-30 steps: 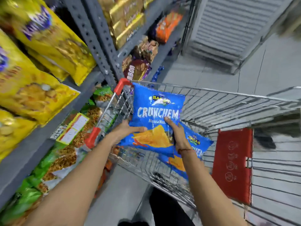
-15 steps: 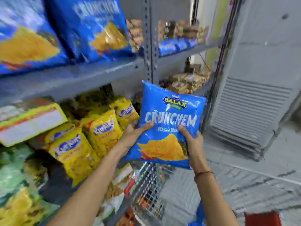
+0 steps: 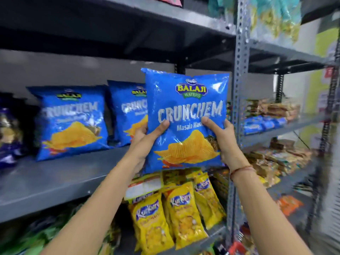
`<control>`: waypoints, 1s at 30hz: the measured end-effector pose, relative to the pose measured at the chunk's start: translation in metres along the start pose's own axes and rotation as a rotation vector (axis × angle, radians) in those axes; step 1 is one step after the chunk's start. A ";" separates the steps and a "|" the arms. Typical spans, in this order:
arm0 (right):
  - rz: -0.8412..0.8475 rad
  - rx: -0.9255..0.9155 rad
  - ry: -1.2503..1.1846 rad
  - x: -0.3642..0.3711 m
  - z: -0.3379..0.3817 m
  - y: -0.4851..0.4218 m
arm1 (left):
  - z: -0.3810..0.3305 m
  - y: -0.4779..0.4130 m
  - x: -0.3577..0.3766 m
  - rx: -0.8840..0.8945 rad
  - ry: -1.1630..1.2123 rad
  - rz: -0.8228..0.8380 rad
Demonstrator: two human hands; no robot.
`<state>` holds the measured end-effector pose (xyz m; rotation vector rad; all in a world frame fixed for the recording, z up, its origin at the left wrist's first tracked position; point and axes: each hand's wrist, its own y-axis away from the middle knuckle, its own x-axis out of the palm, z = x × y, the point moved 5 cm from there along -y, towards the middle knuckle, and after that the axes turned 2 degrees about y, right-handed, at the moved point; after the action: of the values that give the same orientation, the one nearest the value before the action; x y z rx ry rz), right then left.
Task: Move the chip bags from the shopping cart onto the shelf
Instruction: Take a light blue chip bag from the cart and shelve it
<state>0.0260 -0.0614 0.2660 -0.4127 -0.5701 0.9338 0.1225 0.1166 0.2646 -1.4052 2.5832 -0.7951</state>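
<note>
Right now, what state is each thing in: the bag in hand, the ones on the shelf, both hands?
Held Crunchem bag: upright, sealed, raised in front of the shelf, not yet set down.
Left hand: gripping the bag's left edge.
Right hand: gripping the bag's right edge.
Two shelved Crunchem bags: standing upright, side by side.
Grey shelf: bare space in front.
Yellow Kurkure bags: standing on the shelf below.

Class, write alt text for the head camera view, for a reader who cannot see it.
Two bare hands, left hand and right hand, hold a blue Crunchem chip bag upright before a grey shelf, where two matching bags already stand. Yellow snack packs fill the shelf below.
</note>
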 end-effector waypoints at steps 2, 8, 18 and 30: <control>0.041 0.007 -0.016 0.023 0.001 -0.019 | -0.016 -0.010 -0.017 0.039 -0.009 -0.043; 0.120 0.022 0.055 0.072 -0.001 -0.056 | -0.034 -0.044 -0.064 0.084 -0.117 -0.214; 0.128 0.124 0.254 0.079 -0.067 -0.085 | 0.008 -0.071 -0.112 -0.027 -0.138 -0.477; -0.012 -0.036 0.657 0.062 -0.066 -0.072 | -0.003 -0.037 -0.093 0.128 -0.280 -0.682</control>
<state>0.1405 -0.0537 0.2723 -0.7095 0.0112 0.7193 0.2022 0.1763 0.2705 -2.1956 1.8076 -0.7330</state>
